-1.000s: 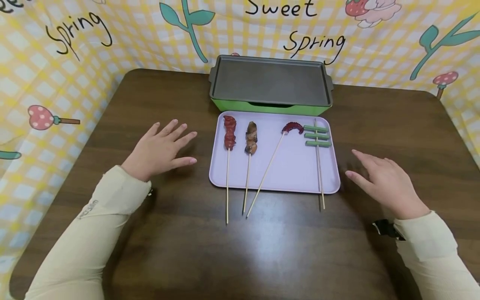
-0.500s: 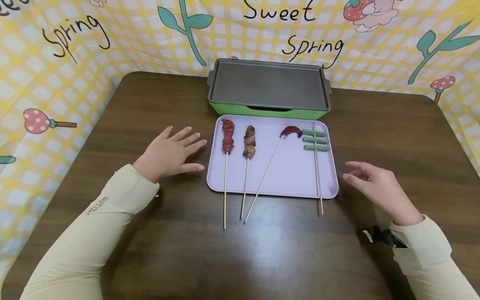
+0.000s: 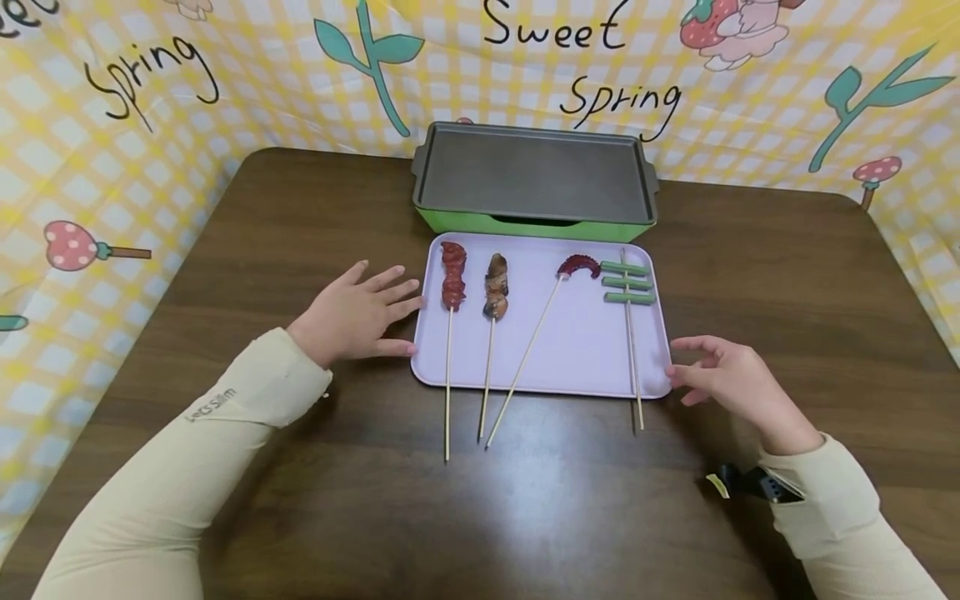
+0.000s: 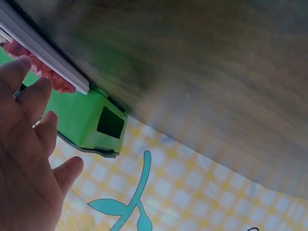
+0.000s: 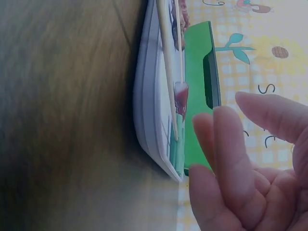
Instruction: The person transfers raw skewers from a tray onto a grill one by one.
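Observation:
A lavender tray (image 3: pixel 558 350) lies on the table with several skewers on it. From left to right they are a red meat skewer (image 3: pixel 453 279), a browned meat skewer (image 3: pixel 496 287), a dark red tentacle skewer (image 3: pixel 579 265) and a green-stick skewer (image 3: pixel 628 283). My left hand (image 3: pixel 352 317) is spread, palm down, with fingertips at the tray's left edge; whether they touch it I cannot tell. Beside the tray's lower right corner, my right hand (image 3: pixel 727 379) has loosely bent fingers. In the right wrist view nothing lies between the right fingers (image 5: pixel 231 154).
Behind the tray stands a green grill (image 3: pixel 534 225) with a flat dark grill plate (image 3: pixel 536 171) on top. The skewer sticks reach past the tray's front edge. A patterned yellow cloth (image 3: pixel 487 75) hangs along the back and sides of the brown table (image 3: pixel 525 517).
Both hands have moved inward to the tray's sides, the left one rightward and the right one leftward. The right fingers have bent more. Tray and skewers keep their arrangement.

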A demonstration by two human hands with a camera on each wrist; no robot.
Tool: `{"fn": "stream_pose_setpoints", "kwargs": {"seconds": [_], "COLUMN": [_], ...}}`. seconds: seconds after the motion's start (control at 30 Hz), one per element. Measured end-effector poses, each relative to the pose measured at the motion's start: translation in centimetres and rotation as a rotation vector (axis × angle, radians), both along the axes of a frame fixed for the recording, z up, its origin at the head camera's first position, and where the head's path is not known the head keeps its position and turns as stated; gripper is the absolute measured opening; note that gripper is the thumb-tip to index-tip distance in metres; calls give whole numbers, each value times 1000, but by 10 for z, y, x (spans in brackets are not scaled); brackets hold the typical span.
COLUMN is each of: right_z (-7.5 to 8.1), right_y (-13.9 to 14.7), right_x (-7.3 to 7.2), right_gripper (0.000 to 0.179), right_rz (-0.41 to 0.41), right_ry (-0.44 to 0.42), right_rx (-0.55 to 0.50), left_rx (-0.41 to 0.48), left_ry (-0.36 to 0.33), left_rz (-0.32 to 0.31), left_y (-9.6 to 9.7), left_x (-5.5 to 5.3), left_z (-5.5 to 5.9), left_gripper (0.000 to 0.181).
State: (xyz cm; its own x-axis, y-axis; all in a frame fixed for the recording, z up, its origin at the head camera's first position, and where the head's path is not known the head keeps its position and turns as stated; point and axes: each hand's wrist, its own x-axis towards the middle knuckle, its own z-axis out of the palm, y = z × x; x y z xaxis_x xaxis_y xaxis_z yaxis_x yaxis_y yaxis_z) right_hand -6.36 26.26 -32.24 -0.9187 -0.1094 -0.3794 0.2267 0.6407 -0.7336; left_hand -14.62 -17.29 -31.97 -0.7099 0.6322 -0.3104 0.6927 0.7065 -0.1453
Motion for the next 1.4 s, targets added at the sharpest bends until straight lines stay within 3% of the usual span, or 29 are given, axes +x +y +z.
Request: {"fn": "stream_pose_setpoints", "kwargs": {"seconds": [0.27, 0.6, 0.93, 1.4], "right_z": [-9, -18, -20, -26], "right_y": [-8, -21, -28, -31], "right_x": [0, 4, 6, 6], "right_gripper": [61, 51, 53, 60], "right_rz": [3, 11, 45, 28], "right_ry": [-87, -140, -175, -190], "right_rx": [-78, -169, -167, -201], "left_rx": [-13, -24, -16, -20], "left_ry": [25, 6, 12, -41], "left_rz": [-33, -20, -17, 31], "left_y": [1, 2, 2, 7], "left_x": [-1, 0, 0, -1], "left_z": [-5, -6, -9, -13], "left_gripper": [74, 73, 77, 81]}}
